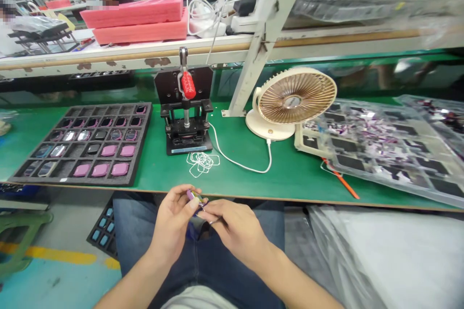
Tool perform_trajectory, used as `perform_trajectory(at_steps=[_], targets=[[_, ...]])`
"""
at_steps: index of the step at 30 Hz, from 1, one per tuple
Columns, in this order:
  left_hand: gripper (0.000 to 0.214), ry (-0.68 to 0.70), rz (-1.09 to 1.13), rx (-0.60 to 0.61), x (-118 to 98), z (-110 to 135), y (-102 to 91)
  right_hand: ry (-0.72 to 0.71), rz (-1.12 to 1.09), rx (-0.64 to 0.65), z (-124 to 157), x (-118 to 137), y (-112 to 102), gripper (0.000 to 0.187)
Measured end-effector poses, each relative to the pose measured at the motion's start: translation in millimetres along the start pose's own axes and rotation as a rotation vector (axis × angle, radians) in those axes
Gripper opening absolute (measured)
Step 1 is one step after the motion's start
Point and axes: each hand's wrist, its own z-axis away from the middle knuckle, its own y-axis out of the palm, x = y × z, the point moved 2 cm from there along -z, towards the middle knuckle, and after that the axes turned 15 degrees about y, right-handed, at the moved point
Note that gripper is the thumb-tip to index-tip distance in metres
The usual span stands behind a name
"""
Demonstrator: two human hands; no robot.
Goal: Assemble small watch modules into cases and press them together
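Over my lap, just below the table's front edge, my left hand (174,219) pinches a small purple smartwatch case (192,195) between thumb and fingers. My right hand (234,224) is closed against the lower right side of that case. A thin, dark bit shows at its fingertips, too small to name. Most of the case is hidden by my fingers. Beyond my hands, a loose pile of thin white ring gaskets (203,162) lies on the green table (174,172). Behind the pile stands a black toggle press (185,128) with a red handle.
At left lies a dark foam tray (139,147) with purple and black watch cases. A beige fan (295,99) with a white cable stands right of the press. Clear trays (348,164) of purple scraps and an orange stick (342,179) lie farther right. A slanted post (253,53) rises behind.
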Motion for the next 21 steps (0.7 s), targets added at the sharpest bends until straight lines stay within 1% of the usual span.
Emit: perform_trajectory(at_steps=[5, 8, 13, 15, 18, 21], targets=[[0.035, -0.004, -0.025, -0.012, -1, 0, 1.4, -0.011, 0.010, 0.020, 2, -5, 2, 0.018], [0.037, -0.009, -0.039, -0.023, -1, 0, 2.6, -0.024, 0.028, 0.011, 1, -8, 3, 0.019], [0.040, -0.029, -0.045, -0.011, -1, 1, 1.8, -0.022, 0.046, 0.014, 1, -14, 6, 0.011], [0.039, -0.016, -0.042, 0.010, -1, 1, 0.8, 0.030, 0.048, 0.002, 0, -16, 5, 0.009], [0.038, -0.008, -0.031, 0.046, 1, 0, -0.8, 0.140, -0.009, 0.002, -1, -16, 1, 0.023], [0.038, -0.022, -0.031, 0.066, 4, 0, -2.3, 0.228, -0.080, 0.091, -2, -13, -5, 0.032]])
